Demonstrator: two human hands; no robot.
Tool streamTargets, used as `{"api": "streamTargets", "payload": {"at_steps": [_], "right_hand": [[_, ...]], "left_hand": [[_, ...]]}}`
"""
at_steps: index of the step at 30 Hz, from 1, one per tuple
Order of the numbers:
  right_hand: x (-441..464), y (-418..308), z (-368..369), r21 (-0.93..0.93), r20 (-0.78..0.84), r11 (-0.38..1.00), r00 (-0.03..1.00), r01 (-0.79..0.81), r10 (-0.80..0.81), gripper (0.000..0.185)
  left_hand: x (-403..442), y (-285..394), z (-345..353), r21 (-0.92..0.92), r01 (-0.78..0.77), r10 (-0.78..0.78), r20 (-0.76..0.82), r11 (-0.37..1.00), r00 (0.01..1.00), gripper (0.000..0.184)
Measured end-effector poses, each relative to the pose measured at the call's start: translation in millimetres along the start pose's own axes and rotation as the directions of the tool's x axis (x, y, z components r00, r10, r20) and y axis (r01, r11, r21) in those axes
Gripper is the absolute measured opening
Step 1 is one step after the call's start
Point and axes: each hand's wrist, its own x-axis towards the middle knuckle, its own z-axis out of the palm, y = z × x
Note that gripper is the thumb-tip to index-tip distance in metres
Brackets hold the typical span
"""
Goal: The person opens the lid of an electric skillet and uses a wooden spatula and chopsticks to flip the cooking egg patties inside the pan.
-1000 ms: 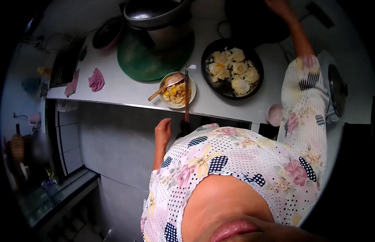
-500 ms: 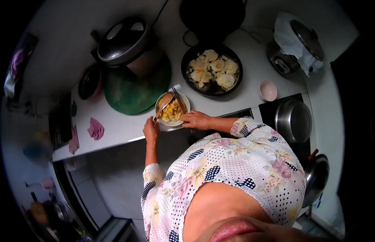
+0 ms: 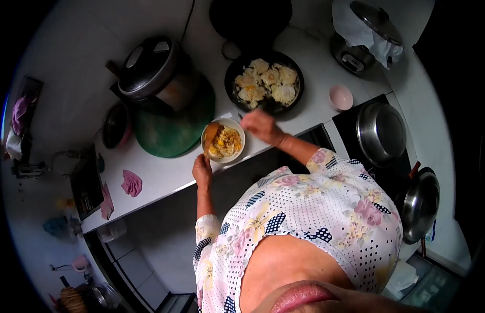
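Note:
My left hand (image 3: 202,171) is closed round the handle of a wooden spatula (image 3: 212,136), right at the near rim of a white bowl (image 3: 241,149). The spatula's blade rests in the bowl over chopped, yellow-and-white fried egg (image 3: 228,142). Just right of the bowl, my right hand (image 3: 263,128) is raised and curled, slightly blurred. A thin dark tip by its fingers looks like the chopsticks, mostly hidden by the hand. Beyond it, several fried eggs (image 3: 271,78) lie in a round black pan (image 3: 301,86).
A lidded cooker (image 3: 148,70) stands on a green round board (image 3: 172,138) at left. Pink cloths (image 3: 132,183) lie near the counter edge. To the right are a pink bowl (image 3: 340,97), a steel pan (image 3: 381,134) and another cooker (image 3: 352,57) with a white cloth.
My right hand has lifted off the bowl's rim and moved up towards the pan. The chopsticks no longer lie across the bowl. My left hand stays at the spatula handle.

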Motion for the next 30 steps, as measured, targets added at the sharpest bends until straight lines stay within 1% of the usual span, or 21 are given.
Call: {"api": "streamTargets", "payload": {"at_steps": [1, 2, 3, 4, 5, 6, 7, 9, 11, 13, 14, 15, 17, 20, 23, 24, 26, 27, 28, 29, 30], "right_hand": [[7, 7, -15, -0.039, -0.129, 0.997, 0.990, -0.068, 0.062, 0.017], [3, 18, -26, 0.134, -0.236, 0.957, 0.929, -0.258, 0.283, 0.012], [0, 30, -40, 0.316, -0.296, 0.855, 0.814, -0.411, 0.500, 0.007], [4, 37, -62, 0.401, -0.373, 0.802, 0.721, -0.442, 0.584, 0.006], [6, 46, -83, 0.487, -0.434, 0.744, 0.613, -0.457, 0.660, 0.005], [-2, 63, -99, 0.598, -0.456, 0.680, 0.517, -0.425, 0.724, 0.006], [-12, 80, -114, 0.700, -0.459, 0.609, 0.419, -0.372, 0.783, 0.007], [-36, 107, -138, 0.782, -0.423, 0.515, 0.309, -0.351, 0.852, 0.009], [-56, 123, -151, 0.784, -0.363, 0.460, 0.294, -0.416, 0.884, 0.009], [-68, 133, -159, 0.787, -0.306, 0.398, 0.261, -0.471, 0.915, 0.009], [-69, 136, -161, 0.803, -0.291, 0.376, 0.247, -0.462, 0.924, 0.007], [-71, 139, -164, 0.790, -0.262, 0.364, 0.266, -0.493, 0.928, 0.007], [-74, 146, -167, 0.763, -0.206, 0.346, 0.302, -0.547, 0.931, 0.007], [-77, 149, -169, 0.696, -0.138, 0.377, 0.401, -0.612, 0.906, 0.011], [-81, 150, -168, 0.701, -0.090, 0.324, 0.372, -0.635, 0.924, 0.015], [-87, 149, -168, 0.687, -0.086, 0.331, 0.380, -0.646, 0.921, 0.016], [-91, 151, -166, 0.665, -0.091, 0.358, 0.405, -0.656, 0.910, 0.017], [-92, 147, -166, 0.672, -0.112, 0.363, 0.395, -0.646, 0.912, 0.018], [-93, 141, -167, 0.676, -0.133, 0.369, 0.386, -0.638, 0.913, 0.018], [-93, 136, -168, 0.679, -0.153, 0.375, 0.379, -0.631, 0.913, 0.018], [-93, 135, -170, 0.674, -0.155, 0.389, 0.395, -0.628, 0.905, 0.018]], "left_hand": [[0, 0, 3, 0.008, -0.003, 0.004, -0.059, 1.000, 0.998, 0.020], [-2, 11, -4, -0.088, 0.085, -0.089, -0.045, 0.993, 0.995, 0.021], [-2, 25, -11, -0.184, 0.175, -0.182, -0.020, 0.967, 0.983, 0.022], [-3, 20, -6, -0.230, 0.180, -0.194, -0.041, 0.956, 0.980, 0.025], [-4, 40, -11, -0.330, 0.212, -0.232, -0.023, 0.920, 0.972, 0.026], [-3, 54, -13, -0.361, 0.176, -0.205, -0.044, 0.916, 0.978, 0.025], [-1, 64, -11, -0.390, 0.139, -0.180, -0.069, 0.910, 0.981, 0.025], [2, 79, 2, -0.479, 0.152, -0.189, -0.029, 0.865, 0.982, 0.025], [10, 95, 18, -0.536, 0.151, -0.188, -0.015, 0.831, 0.982, 0.026], [18, 110, 37, -0.427, 0.118, -0.126, 0.009, 0.897, 0.992, 0.027], [22, 121, 47, -0.409, 0.110, -0.113, 0.018, 0.906, 0.993, 0.028], [28, 129, 58, -0.405, 0.107, -0.097, 0.045, 0.908, 0.994, 0.027], [37, 146, 75, -0.357, 0.023, -0.021, 0.009, 0.934, 1.000, 0.027], [53, 178, 77, -0.181, -0.034, 0.038, 0.020, 0.983, 0.999, 0.031], [70, 180, 87, -0.072, -0.120, 0.121, 0.006, 0.990, 0.993, 0.032], [73, 176, 92, -0.057, -0.180, 0.178, -0.034, 0.982, 0.983, 0.032], [74, 170, 94, 0.104, -0.133, 0.126, 0.076, 0.986, 0.989, 0.032], [73, 167, 95, 0.183, -0.113, 0.091, 0.126, 0.977, 0.988, 0.031], [71, 159, 101, 0.182, -0.146, 0.129, 0.099, 0.972, 0.987, 0.030], [70, 162, 98, 0.183, -0.143, 0.126, 0.101, 0.973, 0.987, 0.030], [69, 166, 96, 0.183, -0.137, 0.120, 0.102, 0.973, 0.988, 0.030]]}}
